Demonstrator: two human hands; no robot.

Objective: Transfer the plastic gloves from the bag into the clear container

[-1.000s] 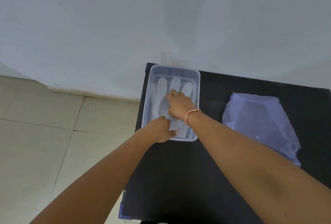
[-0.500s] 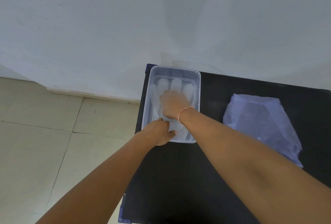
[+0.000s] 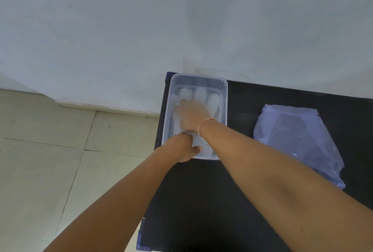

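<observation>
A: What changes in the last second?

B: The right hand (image 3: 192, 115) moves deeper into the clear rectangular plastic container (image 3: 225, 98). A second ago its fingers were near the middle of the glove; now the flat palm lies further up, toward the glove fingers, and presses down. The fingers are spread and nearly straight, gripping nothing.

A: And the left hand (image 3: 180, 147)?

B: It stays at the near left corner of the container. The fingers are curled, with the thumb over the cuff end of the thin translucent plastic gloves (image 3: 201, 93). I cannot tell if it pinches the cuff or only holds it down.

A: What does it mean for the task?

B: I think the gloves are already transferred and the person is smoothing them flat. The step is close to its end.

A: How many things do you count?

B: One container, near the far left corner of the black table (image 3: 201, 201). One crumpled bluish plastic bag (image 3: 298, 140), lying well apart to the right; it looks flat, maybe empty. Three glove fingertips show beyond the right hand, but the layers overlap, so the number of gloves I cannot count.
</observation>
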